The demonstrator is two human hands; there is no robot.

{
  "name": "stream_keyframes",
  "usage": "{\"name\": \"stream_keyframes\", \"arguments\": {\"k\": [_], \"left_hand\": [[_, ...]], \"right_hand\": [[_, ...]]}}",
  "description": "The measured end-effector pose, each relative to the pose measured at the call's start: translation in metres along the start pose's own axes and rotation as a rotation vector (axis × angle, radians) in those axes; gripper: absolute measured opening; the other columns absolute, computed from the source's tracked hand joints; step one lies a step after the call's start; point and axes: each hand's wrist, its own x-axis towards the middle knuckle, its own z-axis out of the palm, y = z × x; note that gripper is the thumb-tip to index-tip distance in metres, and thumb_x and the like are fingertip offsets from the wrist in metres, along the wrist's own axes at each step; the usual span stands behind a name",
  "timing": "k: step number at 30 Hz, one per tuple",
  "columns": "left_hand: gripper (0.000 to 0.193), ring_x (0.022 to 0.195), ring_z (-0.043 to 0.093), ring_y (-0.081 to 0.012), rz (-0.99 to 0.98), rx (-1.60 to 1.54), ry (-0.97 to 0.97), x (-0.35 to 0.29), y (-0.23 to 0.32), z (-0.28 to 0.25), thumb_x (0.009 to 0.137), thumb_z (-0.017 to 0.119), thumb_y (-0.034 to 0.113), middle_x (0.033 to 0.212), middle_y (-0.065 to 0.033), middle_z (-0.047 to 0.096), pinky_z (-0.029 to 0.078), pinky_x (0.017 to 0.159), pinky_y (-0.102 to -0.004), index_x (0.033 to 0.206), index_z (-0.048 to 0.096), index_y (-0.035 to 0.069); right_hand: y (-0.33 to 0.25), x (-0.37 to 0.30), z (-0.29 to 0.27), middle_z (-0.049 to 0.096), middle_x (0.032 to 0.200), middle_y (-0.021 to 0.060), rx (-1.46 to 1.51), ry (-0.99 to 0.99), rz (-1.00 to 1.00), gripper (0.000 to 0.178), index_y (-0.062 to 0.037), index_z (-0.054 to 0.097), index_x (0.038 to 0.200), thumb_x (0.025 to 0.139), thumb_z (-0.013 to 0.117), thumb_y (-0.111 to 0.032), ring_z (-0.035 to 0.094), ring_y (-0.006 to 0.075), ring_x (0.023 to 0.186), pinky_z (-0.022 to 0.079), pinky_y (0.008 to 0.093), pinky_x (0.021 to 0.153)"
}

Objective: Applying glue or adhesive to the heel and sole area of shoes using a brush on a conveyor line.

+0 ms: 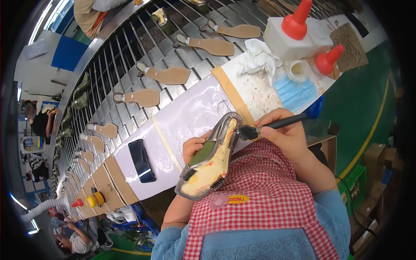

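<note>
Clock positions are read from the shoe, as the view shows it.

Shoe (207,162), one: at the centre, in front of the person's chest; green and metallic-grey upper, pale-yellow underside facing up, dark ribbed patches at either side of the wide end; the wide end points to seven o'clock, the narrow end to one.

Left hand (194,148): at eleven o'clock, fingers closed about the shoe's side, gripping it.

Right hand (286,132): at two o'clock, fingers closed on the handle of a black brush-like tool (284,123) — its dark head at the inner edge of the shoe's narrow end.

Apron (260,195), red-and-white check: at four o'clock, behind the shoe.

Phone (141,160), black: nine o'clock, lying on the pale work surface (190,112).

Tan soles (167,75), several: lying on the slatted metal conveyor (182,58), from nine round to one o'clock.

White cloth (259,60), crumpled: one o'clock.

White bottle (288,39), red nozzle: one o'clock, beyond the cloth.

Blue mask (295,92): between one and two — beside an open white jar (299,71).

Yellow container (95,199): eight o'clock.
</note>
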Motion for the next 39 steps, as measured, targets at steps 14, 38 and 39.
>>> {"name": "stream_keyframes", "arguments": {"k": [14, 38, 39], "left_hand": [[0.053, 0.116, 0.050, -0.0426, 0.047, 0.039, -0.092, -0.006, 0.003, -0.006, 0.068, 0.078, -0.002, 0.109, -0.0134, 0.041, 0.046, 0.098, -0.0474, 0.106, 0.042, 0.003], [0.051, 0.118, 0.048, -0.0422, 0.045, -0.007, -0.089, -0.011, 0.007, -0.006, 0.067, 0.076, -0.007, 0.109, -0.0126, 0.040, 0.045, 0.099, -0.0473, 0.104, 0.042, 0.004], [0.051, 0.118, 0.048, -0.0422, 0.042, -0.008, -0.090, -0.011, 0.005, -0.006, 0.067, 0.076, -0.007, 0.109, -0.0126, 0.040, 0.045, 0.099, -0.0473, 0.104, 0.042, 0.004]], "right_hand": [[0.021, 0.003, 0.013, 0.062, 0.088, 0.0034, 0.035, -0.076, 0.215, 0.013, -0.0011, 0.060, 0.092, 0.081, 0.067, -0.002, 0.057, 0.0085, 0.084, 0.046, 0.0218, 0.075], [0.020, -0.008, 0.022, 0.061, 0.083, 0.0017, -0.049, -0.005, 0.177, 0.012, -0.0013, 0.061, 0.086, 0.079, 0.070, -0.005, 0.056, 0.0069, 0.077, 0.045, 0.0218, 0.065], [0.022, -0.008, 0.020, 0.061, 0.083, 0.0017, -0.151, -0.007, 0.086, 0.012, -0.0018, 0.062, 0.086, 0.079, 0.070, -0.005, 0.057, 0.0070, 0.077, 0.045, 0.0219, 0.066]]}}
